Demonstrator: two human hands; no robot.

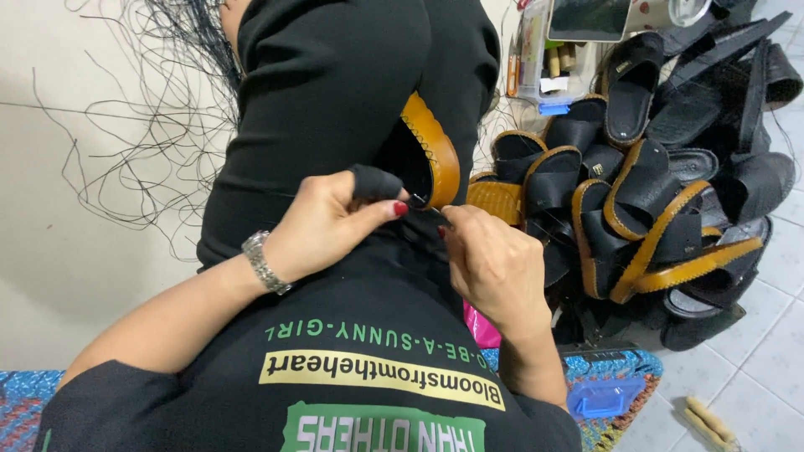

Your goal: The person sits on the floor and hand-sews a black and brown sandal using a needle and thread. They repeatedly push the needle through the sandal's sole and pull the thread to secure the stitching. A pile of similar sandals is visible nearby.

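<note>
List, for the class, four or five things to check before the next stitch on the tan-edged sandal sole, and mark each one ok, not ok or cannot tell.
1. Sandal sole steadied on the lap: ok, wedged between the knees.
2. Left hand gripping at the sole's edge: ok, a black cover sits on one finger.
3. Right hand pinching at the stitch point: ok.
4. Needle or thread between the fingertips: cannot tell, too small.
5. Loose black cord free of tangles: not ok, it lies in a jumble on the floor.

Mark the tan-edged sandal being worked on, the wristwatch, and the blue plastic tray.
tan-edged sandal (435,151), head view, on its stitched tan rim.
wristwatch (264,262), head view, on its metal band.
blue plastic tray (605,398), head view, on its rim.
</note>
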